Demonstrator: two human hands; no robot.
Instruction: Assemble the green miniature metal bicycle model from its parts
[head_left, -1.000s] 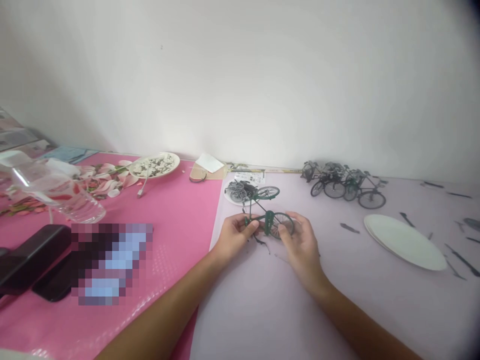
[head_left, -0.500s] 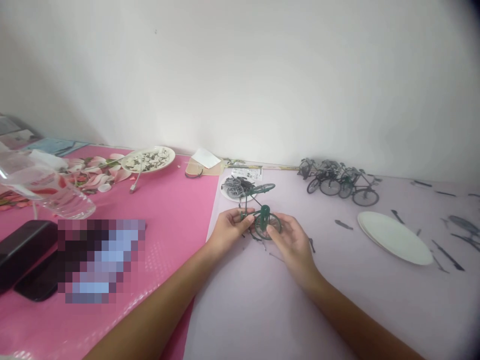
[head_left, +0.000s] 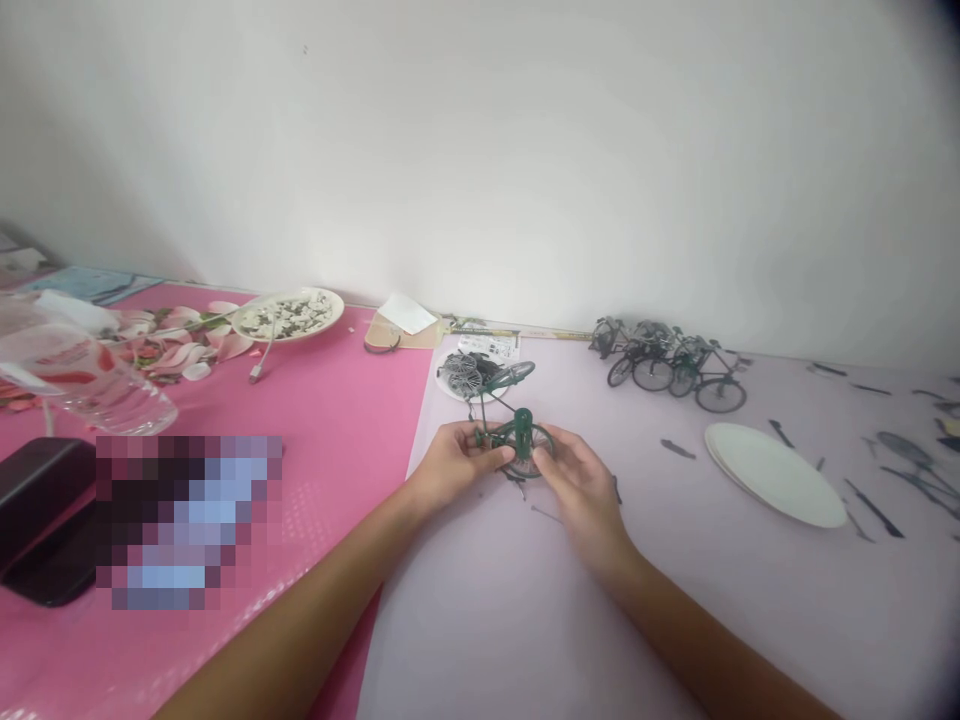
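Between my hands is a small dark green model bicycle (head_left: 523, 430), held just above the pale tabletop. One spoked wheel is at the bottom near my thumbs, and another sticks up toward the back. My left hand (head_left: 461, 465) pinches the frame from the left, thumb in front and fingers partly hidden behind. On the right, my right hand (head_left: 583, 480) grips the lower wheel, its thumb at the wheel's side. A white plate (head_left: 450, 392) heaped with grey wheels lies behind the model. Thin small parts (head_left: 545, 513) are on the table below it.
Several assembled model bicycles (head_left: 667, 365) stand at the back right. A white oval plate (head_left: 776, 475) and loose dark parts (head_left: 874, 508) lie to the right. On the left pink surface are a plate of small white pieces (head_left: 292, 318), a clear bottle (head_left: 90, 370) and a black case (head_left: 52, 480).
The view has shifted slightly, so everything sits a little further left. My left thumb has moved closer to the lower wheel and my right thumb. Both hands still hold the model bicycle.
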